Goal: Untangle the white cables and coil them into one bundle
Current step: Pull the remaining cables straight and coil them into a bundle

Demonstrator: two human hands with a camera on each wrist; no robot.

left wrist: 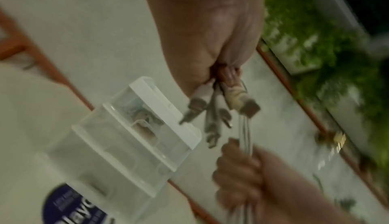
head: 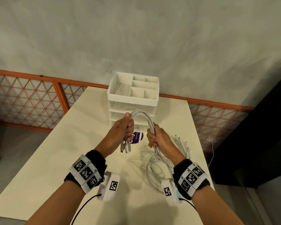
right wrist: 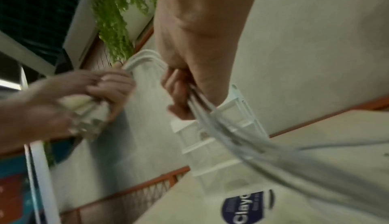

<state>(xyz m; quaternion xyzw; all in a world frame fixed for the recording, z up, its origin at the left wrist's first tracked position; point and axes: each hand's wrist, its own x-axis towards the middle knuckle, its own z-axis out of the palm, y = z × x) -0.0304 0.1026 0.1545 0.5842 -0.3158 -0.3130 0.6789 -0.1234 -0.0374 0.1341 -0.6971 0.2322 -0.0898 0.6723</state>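
Note:
Several white cables (head: 142, 114) arch between my two hands above the cream table (head: 55, 151). My left hand (head: 126, 127) grips one end of the bunch in a fist, and the plugs (head: 125, 147) hang out below it; these plugs (left wrist: 212, 116) show close up in the left wrist view. My right hand (head: 153, 137) grips the same strands (right wrist: 210, 111) further along. Below it the cables fall in loose loops (head: 157, 168) onto the table. More white cable ends (head: 183, 145) lie flat to the right of that hand.
A white drawer organiser (head: 133, 95) with open top compartments stands at the table's far edge, just behind my hands. A blue round label (head: 137, 137) lies on the table below them. An orange lattice fence (head: 31, 98) runs behind the table. A dark cabinet (head: 258, 135) stands to the right.

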